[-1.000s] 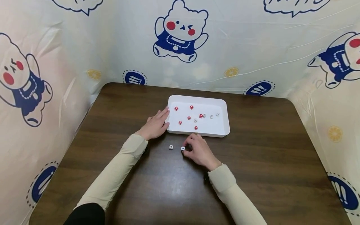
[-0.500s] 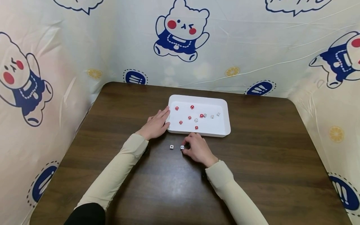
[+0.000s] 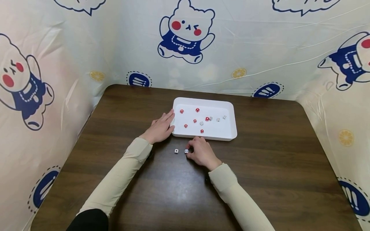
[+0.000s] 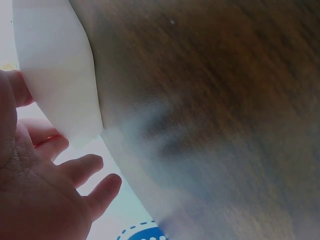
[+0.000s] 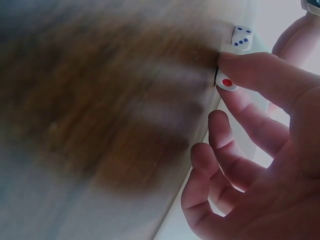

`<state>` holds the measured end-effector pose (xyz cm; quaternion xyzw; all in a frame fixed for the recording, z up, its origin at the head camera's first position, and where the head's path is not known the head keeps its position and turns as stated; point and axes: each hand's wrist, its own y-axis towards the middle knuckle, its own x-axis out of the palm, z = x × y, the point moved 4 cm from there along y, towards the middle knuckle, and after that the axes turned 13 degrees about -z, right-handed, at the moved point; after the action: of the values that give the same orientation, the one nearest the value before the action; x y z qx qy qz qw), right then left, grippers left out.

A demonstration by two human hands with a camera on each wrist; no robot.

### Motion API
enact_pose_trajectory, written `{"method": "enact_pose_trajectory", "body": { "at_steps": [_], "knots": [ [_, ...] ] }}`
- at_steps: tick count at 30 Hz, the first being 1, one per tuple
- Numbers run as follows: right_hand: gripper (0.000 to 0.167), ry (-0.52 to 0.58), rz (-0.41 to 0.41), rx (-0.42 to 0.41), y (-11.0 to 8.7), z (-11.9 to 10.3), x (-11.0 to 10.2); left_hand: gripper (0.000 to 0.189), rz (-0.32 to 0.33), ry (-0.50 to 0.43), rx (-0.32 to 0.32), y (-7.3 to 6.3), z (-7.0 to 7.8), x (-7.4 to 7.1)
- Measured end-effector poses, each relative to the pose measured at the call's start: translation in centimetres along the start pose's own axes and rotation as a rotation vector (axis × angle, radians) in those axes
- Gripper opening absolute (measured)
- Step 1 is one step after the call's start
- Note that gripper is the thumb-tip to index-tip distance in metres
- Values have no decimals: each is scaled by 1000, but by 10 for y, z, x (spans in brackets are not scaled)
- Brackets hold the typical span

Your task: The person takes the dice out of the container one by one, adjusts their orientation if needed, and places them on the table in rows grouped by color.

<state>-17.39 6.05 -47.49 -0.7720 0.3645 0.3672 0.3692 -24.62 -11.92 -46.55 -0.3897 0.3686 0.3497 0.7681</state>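
Observation:
My right hand [image 3: 203, 154] pinches a white die [image 3: 186, 151] between thumb and index finger, low at the wooden table in front of the tray. In the right wrist view that die [image 5: 227, 82] shows a red pip, and the other fingers curl loosely. A second white die [image 3: 176, 151] sits on the table just to its left, with blue pips seen in the right wrist view. My left hand [image 3: 159, 129] lies with extended fingers against the left side of a white tray [image 3: 225, 132]. In the left wrist view, its fingertips touch the tray wall [image 4: 60, 70].
Inside the tray several red dice [image 3: 197, 110] lie scattered, mostly left and centre. Several white dice [image 3: 218, 119] lie toward its right. The brown table [image 3: 274, 154] ends at a printed curtain [image 3: 225, 41] behind and at both sides.
The right hand has slid slightly left with its die, narrowing the gap to the other white die. My left hand stays at the tray's side.

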Motion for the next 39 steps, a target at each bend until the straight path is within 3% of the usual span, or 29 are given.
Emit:
{"method": "enact_pose_trajectory", "body": {
  "at_steps": [39],
  "knots": [
    [15, 2, -9, 0, -4, -4, -3, 62, -12, 4, -11, 0, -1, 0]
  ]
}}
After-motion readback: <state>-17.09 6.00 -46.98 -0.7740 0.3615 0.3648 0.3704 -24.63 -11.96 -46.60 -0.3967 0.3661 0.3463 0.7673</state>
